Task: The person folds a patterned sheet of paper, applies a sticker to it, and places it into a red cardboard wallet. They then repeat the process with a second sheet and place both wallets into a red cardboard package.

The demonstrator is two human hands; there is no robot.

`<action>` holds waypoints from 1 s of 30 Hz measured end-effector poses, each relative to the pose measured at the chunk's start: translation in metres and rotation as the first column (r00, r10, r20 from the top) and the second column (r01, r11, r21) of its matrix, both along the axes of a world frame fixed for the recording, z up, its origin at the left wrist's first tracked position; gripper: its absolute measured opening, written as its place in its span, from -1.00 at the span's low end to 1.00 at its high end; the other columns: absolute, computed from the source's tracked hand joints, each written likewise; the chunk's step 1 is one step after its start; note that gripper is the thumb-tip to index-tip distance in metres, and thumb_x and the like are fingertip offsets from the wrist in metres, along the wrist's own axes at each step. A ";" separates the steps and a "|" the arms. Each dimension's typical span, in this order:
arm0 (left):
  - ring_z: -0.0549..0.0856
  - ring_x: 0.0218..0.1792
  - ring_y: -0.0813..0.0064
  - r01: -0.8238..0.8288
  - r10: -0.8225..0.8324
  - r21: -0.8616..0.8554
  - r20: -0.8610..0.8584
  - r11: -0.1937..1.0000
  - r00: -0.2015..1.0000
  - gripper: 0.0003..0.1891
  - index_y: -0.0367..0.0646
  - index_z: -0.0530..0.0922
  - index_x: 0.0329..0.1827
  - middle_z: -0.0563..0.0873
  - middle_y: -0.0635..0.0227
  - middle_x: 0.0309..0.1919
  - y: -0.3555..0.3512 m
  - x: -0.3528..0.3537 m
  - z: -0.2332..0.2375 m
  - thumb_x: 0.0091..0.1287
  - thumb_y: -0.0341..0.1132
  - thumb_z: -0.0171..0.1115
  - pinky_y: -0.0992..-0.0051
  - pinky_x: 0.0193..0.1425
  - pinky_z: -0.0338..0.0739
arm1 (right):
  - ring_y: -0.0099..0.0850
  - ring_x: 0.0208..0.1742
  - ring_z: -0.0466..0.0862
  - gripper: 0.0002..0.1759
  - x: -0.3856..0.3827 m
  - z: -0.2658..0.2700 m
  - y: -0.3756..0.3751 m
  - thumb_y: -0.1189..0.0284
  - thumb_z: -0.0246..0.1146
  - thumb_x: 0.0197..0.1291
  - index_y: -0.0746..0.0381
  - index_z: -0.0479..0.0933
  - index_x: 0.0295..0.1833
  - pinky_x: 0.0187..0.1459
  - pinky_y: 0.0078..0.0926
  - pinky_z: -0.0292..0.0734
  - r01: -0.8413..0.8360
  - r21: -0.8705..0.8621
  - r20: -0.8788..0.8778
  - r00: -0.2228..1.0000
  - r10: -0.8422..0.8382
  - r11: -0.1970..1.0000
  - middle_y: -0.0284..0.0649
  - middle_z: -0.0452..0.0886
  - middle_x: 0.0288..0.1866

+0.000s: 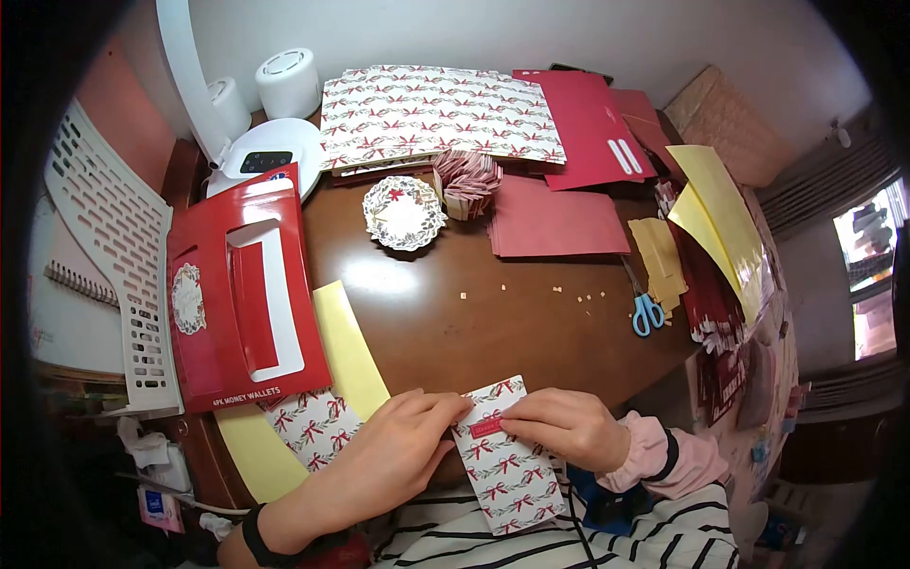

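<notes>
A white money wallet (512, 482) printed with red bows and green garlands lies tilted at the table's front edge, over my lap. My left hand (408, 444) grips its upper left edge, thumb and fingers closed. A small red label (486, 428) sits on the upper part of the wallet. At the label's right end, the fingertips of my right hand (566, 425) are pinched together on it. Left of my hands, another bow-printed wallet (318, 427) lies partly under a red pack sleeve (242, 284) marked "4PK MONEY WALLETS".
Yellow sheets (346, 341) lie near the sleeve. Farther back are a printed stack (436, 114), round labels (404, 214), a folded bundle (466, 185) and red envelopes (559, 220). Blue-handled scissors (647, 314) rest at right; a white lamp base (294, 142) and basket (118, 256) stand left.
</notes>
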State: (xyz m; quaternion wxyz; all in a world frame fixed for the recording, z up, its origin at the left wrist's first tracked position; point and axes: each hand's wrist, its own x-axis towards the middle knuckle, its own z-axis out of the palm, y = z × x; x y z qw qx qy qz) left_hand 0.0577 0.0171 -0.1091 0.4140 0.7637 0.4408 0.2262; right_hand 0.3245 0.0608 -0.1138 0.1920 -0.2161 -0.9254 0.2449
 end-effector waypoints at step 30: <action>0.63 0.22 0.13 0.032 -0.027 0.064 -0.088 0.997 0.996 -0.56 -0.33 0.46 0.27 0.66 0.06 0.16 -0.002 0.001 0.004 0.30 -0.59 0.16 0.10 0.46 0.39 | -0.23 0.02 0.74 -0.64 0.000 -0.002 -0.002 0.50 0.34 0.06 0.38 0.65 0.01 -0.08 -0.39 0.70 -0.015 0.099 0.033 0.999 0.012 0.995 -0.13 0.70 0.01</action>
